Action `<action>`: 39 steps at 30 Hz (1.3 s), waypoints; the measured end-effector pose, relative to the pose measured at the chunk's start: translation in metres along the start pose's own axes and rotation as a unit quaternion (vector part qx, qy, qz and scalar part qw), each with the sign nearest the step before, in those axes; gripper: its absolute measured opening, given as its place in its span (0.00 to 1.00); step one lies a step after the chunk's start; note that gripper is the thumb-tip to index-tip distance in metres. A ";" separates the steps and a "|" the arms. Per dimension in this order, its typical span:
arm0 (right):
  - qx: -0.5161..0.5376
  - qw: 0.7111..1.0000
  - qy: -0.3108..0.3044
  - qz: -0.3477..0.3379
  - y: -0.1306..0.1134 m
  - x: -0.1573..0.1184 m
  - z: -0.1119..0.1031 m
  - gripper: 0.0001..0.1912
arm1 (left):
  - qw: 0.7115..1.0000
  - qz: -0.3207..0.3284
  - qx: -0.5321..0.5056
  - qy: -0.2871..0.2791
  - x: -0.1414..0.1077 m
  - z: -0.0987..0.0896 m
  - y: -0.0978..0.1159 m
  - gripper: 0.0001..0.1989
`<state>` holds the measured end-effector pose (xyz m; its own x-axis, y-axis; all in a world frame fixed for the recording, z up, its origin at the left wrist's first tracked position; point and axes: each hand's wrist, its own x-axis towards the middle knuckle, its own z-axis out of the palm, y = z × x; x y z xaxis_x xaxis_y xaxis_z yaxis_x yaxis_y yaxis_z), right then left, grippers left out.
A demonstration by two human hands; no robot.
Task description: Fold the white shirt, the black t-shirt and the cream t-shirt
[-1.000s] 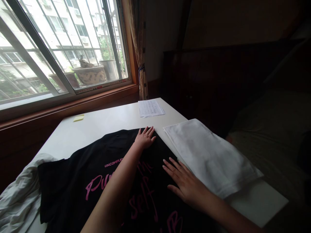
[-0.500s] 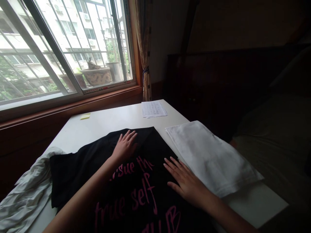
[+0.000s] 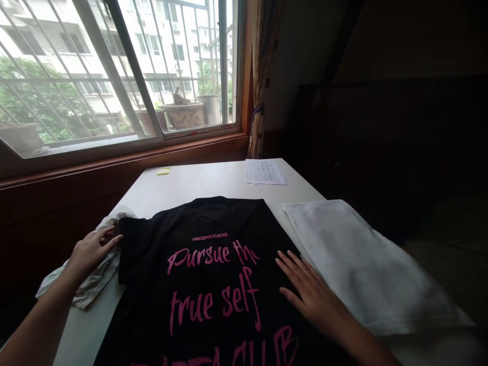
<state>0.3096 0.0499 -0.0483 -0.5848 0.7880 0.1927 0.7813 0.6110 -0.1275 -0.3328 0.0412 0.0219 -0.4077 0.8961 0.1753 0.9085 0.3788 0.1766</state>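
Between the left hand (image 3: 93, 249) and right hand (image 3: 307, 290) lies the shirt (image 3: 213, 282), collar (image 3: 211, 202) pointing forward beyond both, long axis near to far. Right rests flat, slightly spread; left curves at the sleeve (image 3: 131, 249), pinching or not, I cannot tell.

Black T-shirt (image 3: 216, 291) with lowest lettering (image 3: 244, 353) cut off by the bottom edge, papers (image 3: 266, 178) with illegibly small writing (image 3: 264, 170)
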 end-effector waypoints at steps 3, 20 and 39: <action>-0.001 1.000 0.005 -0.002 0.002 0.000 0.003 0.37 | 0.999 -0.013 -0.024 -0.040 0.013 -0.003 0.008 0.29; -0.015 1.000 -0.017 0.003 0.004 -0.001 0.006 0.36 | 0.984 0.143 -0.096 0.037 0.032 -0.027 0.033 0.13; 0.101 0.962 -0.072 -0.242 -0.117 0.152 -0.017 0.32 | 0.971 0.216 -0.057 0.083 0.061 -0.039 0.045 0.17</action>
<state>0.1325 0.0967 0.0123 -0.9052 0.4003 0.1425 0.3592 0.9000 -0.2468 -0.3205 0.1038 0.0783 -0.0077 0.9123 0.4095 0.9860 -0.0613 0.1553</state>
